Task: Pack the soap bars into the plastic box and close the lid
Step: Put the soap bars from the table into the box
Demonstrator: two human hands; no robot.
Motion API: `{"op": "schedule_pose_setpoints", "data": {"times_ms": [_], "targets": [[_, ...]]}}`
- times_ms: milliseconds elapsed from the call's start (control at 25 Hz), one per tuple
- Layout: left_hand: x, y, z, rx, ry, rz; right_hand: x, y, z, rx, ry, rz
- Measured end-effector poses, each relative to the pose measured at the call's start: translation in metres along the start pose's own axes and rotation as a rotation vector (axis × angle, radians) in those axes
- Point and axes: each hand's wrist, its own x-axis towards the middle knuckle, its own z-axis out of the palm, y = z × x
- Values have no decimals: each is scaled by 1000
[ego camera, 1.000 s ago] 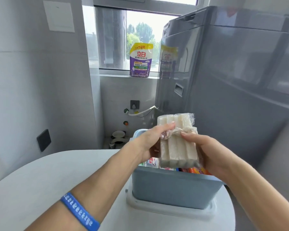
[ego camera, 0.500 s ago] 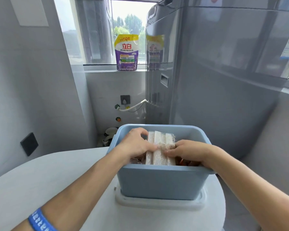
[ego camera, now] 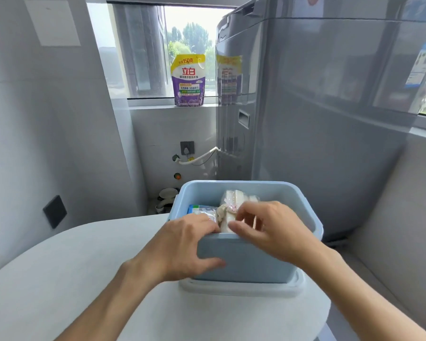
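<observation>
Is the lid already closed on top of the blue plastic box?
No, the blue plastic box is open on top, and the white lid lies under it.

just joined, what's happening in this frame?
A person is packing a plastic-wrapped bundle of soap bars into a blue plastic box on a white table. The left hand grips the box's near rim; the right hand reaches inside over the bundle. The box is open, sitting on its white lid.

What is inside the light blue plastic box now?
A clear-wrapped bundle of pale soap bars and a blue-edged packet show inside the light blue plastic box. Both hands and its front wall hide anything lower.
</observation>
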Motion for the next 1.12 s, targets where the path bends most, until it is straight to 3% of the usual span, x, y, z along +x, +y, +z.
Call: {"op": "schedule_pose_setpoints", "data": {"times_ms": [80, 120, 280, 600, 680, 880, 1040, 1120], "targets": [[-12, -3, 13, 235, 87, 56, -17, 7, 3, -198, -289, -41], [-13, -3, 18, 266, 113, 44, -25, 15, -1, -334, -316, 0], [-5, -2, 21, 213, 207, 10, -38, 23, -12, -491, -115, 258], [-49, -23, -24, 177, 338, -68, -36, -25, 12, -441, 321, 63], [-65, -37, -33, 219, 318, -154, -21, -46, 28, -420, 344, 31], [-99, -63, -39, 222, 183, -423, 4, -77, 71, -403, 229, -12], [-83, -44, -25, 233, 274, -265, 10, -92, 87, -288, 270, -98], [-59, -24, -10, 249, 258, -148, 6, -81, 81, -79, 277, -160]]}}
